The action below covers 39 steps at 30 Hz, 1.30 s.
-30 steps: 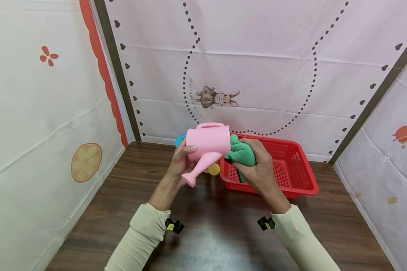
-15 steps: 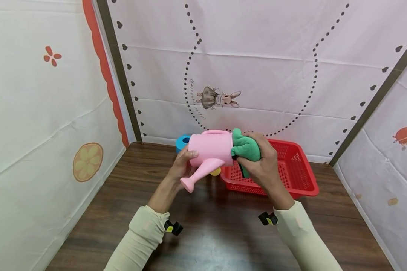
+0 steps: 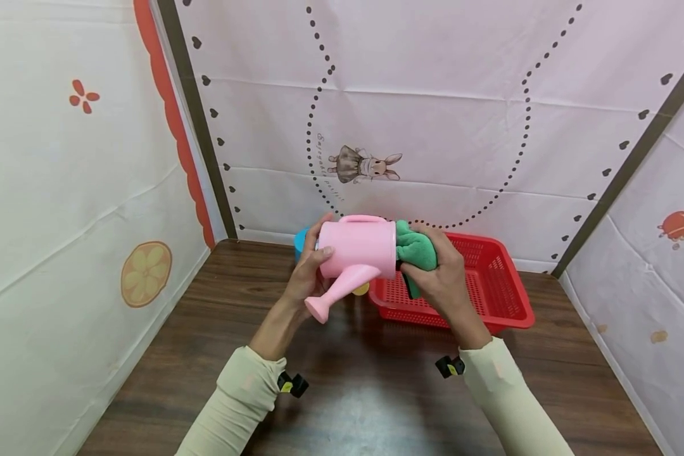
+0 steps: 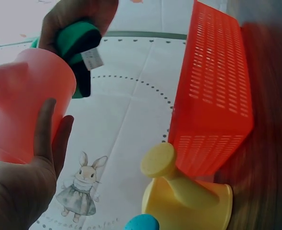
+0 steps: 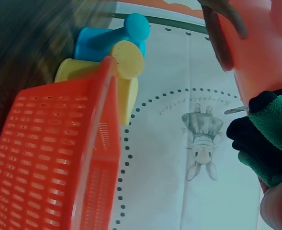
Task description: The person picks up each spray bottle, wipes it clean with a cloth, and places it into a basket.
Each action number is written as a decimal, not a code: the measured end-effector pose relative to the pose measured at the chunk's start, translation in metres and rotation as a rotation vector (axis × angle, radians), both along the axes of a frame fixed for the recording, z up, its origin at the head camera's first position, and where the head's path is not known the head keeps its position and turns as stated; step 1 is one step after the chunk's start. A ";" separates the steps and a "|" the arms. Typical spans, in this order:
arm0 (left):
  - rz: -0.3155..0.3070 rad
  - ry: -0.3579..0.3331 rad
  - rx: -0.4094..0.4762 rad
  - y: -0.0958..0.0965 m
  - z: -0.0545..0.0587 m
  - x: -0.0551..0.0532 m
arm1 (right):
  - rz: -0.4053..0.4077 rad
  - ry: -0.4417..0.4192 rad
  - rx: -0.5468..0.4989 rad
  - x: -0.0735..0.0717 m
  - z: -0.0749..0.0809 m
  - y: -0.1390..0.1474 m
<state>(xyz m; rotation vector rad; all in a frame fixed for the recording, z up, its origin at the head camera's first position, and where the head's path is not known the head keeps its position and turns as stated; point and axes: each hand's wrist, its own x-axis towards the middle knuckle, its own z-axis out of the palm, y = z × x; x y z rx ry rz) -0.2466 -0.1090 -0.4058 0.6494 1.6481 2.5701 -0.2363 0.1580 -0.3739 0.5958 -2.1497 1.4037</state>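
My left hand (image 3: 303, 278) grips a pink watering can (image 3: 360, 246), held up on its side with its spout pointing down to the left and its handle at the top. The thumb lies on the can's left end. My right hand (image 3: 449, 282) clutches a bunched green cloth (image 3: 418, 251) against the can's right end. In the left wrist view, the cloth's black underside and a white tag (image 4: 93, 58) show beside the can's edge. Part of the cloth is hidden by the right hand's fingers.
A red perforated basket (image 3: 513, 285) stands on the brown wooden table (image 3: 353, 392), behind the right hand. Left of it are a yellow watering can (image 4: 193, 203) and a blue one (image 5: 95, 44). Printed fabric walls (image 3: 433, 139) enclose the table's back and sides.
The pink can and the cloth have shifted slightly right and down together. The left fingers now reach higher around the can's left end.
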 end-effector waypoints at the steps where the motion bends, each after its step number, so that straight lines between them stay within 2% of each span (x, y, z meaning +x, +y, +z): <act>1: 0.019 -0.002 0.009 0.001 0.000 -0.001 | -0.005 0.002 0.007 0.000 -0.002 0.000; 6: 0.124 -0.034 0.049 0.007 0.002 -0.004 | -0.014 0.012 0.036 0.008 -0.008 -0.002; 8: 0.144 -0.053 0.066 0.009 0.003 -0.005 | -0.005 0.021 0.038 0.012 -0.007 -0.003; 12: 0.143 -0.071 0.065 0.008 0.005 -0.005 | -0.003 0.056 0.045 0.016 -0.003 -0.006; 18: 0.134 -0.039 -0.022 0.000 0.004 -0.005 | -0.002 0.084 0.035 0.018 0.003 -0.005; 20: 0.107 -0.028 -0.045 -0.001 0.003 -0.005 | 0.001 0.095 0.020 0.018 0.005 -0.004; 23: 0.030 -0.025 -0.049 -0.003 0.001 -0.005 | -0.004 0.113 -0.007 0.016 0.010 -0.002; 26: -0.065 -0.008 -0.015 -0.005 -0.001 -0.004 | -0.008 0.118 -0.041 0.011 0.013 0.000; 29: -0.151 0.043 0.025 -0.008 -0.003 -0.002 | -0.012 0.097 -0.077 0.006 0.013 0.004; 31: -0.186 0.084 0.042 -0.009 -0.004 -0.001 | -0.013 0.067 -0.094 0.004 0.012 0.005; 34: -0.189 0.117 0.061 -0.009 -0.007 -0.001 | -0.019 0.021 -0.100 0.001 0.008 0.006; 39: -0.145 0.107 0.070 -0.008 -0.012 -0.001 | -0.017 -0.045 -0.079 -0.001 -0.005 0.006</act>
